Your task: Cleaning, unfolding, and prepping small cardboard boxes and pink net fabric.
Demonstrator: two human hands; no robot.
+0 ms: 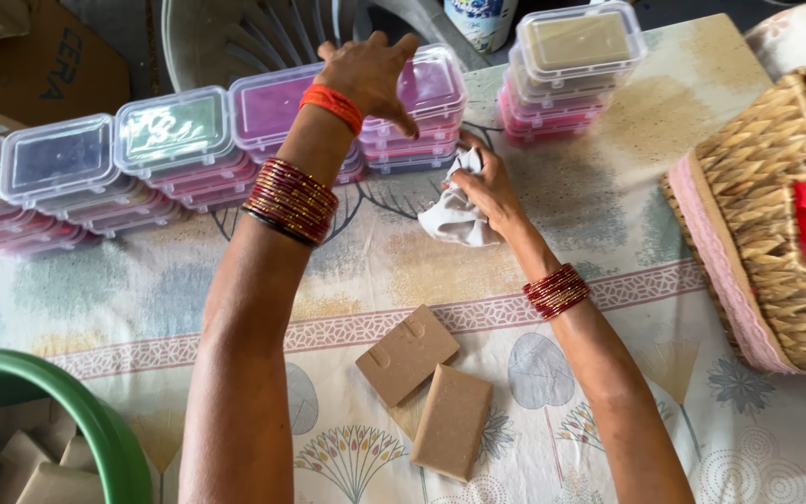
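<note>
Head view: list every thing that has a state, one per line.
left hand: open, fingers resting on the top box
right hand: closed around the white cloth
white cloth: crumpled, held
clear plastic boxes: lids shut, stacked in a row
two brown bars: unwrapped, lying flat, touching
wicker basket: open, red material inside
green tub: open, holding brown bars

Head view, steeply down, close over table (608, 187)
</note>
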